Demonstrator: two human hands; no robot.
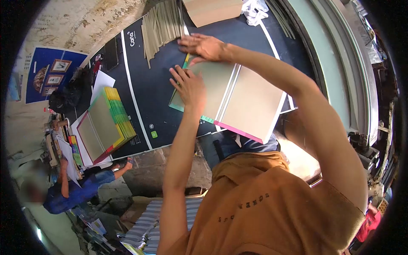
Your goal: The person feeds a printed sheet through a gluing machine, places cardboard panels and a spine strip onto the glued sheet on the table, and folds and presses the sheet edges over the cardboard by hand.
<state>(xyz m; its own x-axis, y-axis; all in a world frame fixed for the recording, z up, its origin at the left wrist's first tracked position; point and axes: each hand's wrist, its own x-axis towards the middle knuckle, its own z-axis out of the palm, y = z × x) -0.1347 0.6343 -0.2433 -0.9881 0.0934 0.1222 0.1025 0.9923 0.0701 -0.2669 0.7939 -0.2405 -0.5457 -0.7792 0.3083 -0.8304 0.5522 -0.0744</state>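
A spread-out hardcover book case lies on the dark tabletop in front of me. Its inside shows two grey-brown boards with pale strips along the spine, and green, pink and yellow paper is folded over parts of its edges. My left hand rests on the left board near its outer edge, fingers apart. Further up, my right hand reaches across to the board's far left corner, its fingers stretched out over the edge and slightly blurred. Neither hand grips anything.
At left stands a stack of similar covers with coloured edges. Many thin board strips lie at the far side, beside a cardboard piece and a crumpled white bag. Another person holds paper at lower left.
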